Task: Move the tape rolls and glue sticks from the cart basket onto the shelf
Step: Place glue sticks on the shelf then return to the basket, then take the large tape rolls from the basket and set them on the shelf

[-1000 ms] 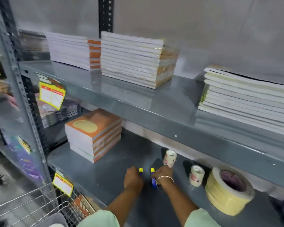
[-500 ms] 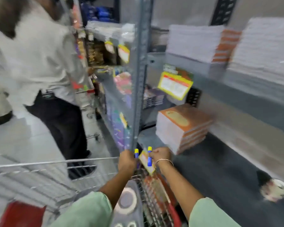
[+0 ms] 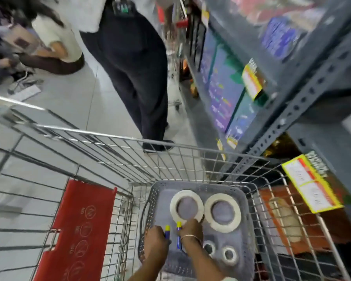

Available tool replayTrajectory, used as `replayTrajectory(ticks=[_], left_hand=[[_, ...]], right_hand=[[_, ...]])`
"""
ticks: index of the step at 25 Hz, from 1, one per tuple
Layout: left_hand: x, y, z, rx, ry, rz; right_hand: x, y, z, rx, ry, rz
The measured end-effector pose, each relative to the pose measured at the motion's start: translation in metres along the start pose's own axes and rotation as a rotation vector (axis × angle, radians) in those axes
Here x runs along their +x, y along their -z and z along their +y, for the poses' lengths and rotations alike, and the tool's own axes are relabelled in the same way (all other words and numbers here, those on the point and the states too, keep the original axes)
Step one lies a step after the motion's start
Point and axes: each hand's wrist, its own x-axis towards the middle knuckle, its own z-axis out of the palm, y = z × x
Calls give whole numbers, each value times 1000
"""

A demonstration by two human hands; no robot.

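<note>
A grey perforated basket (image 3: pixel 150 207) sits in the wire cart (image 3: pixel 170 148). Two large cream tape rolls (image 3: pixel 186 206) (image 3: pixel 222 212) lie flat in it, side by side. Two small tape rolls (image 3: pixel 209 248) (image 3: pixel 229 255) lie nearer me at its right. My left hand (image 3: pixel 156 243) is over the basket's left part, closed on a blue glue stick with a yellow cap (image 3: pixel 167 231). My right hand (image 3: pixel 190 230), with a bangle on the wrist, grips a second glue stick (image 3: pixel 178 237) and touches the near edge of the left large roll.
The cart's red seat flap (image 3: pixel 79 230) hangs left of the basket. A person in dark trousers (image 3: pixel 134 67) stands just beyond the cart; another person (image 3: pixel 55 43) crouches on the floor far left. The grey shelf upright (image 3: pixel 292 110) and yellow price tags (image 3: pixel 310 183) are at the right.
The view has swung from the shelf down to the cart. Both hands, each still holding a glue stick, have moved from the shelf to above the basket.
</note>
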Motion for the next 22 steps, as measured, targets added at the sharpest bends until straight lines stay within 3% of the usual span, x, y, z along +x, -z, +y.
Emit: replayTrajectory(ticks=[5, 8, 13, 17, 19, 22], left_hand=[[12, -37, -36, -130, 19, 133], [15, -38, -38, -76, -27, 131], [20, -35, -34, 53, 49, 106], [13, -30, -35, 115, 49, 70], [8, -26, -35, 64, 31, 99], [8, -25, -18, 1, -89, 139]], right_hand=[[13, -53, 10, -49, -53, -26], [15, -69, 19, -90, -57, -18], [16, -78, 20, -123, -85, -12], [11, -75, 22, 31, -86, -44], [9, -58, 20, 12, -29, 20], [18, -19, 22, -45, 203, 231]])
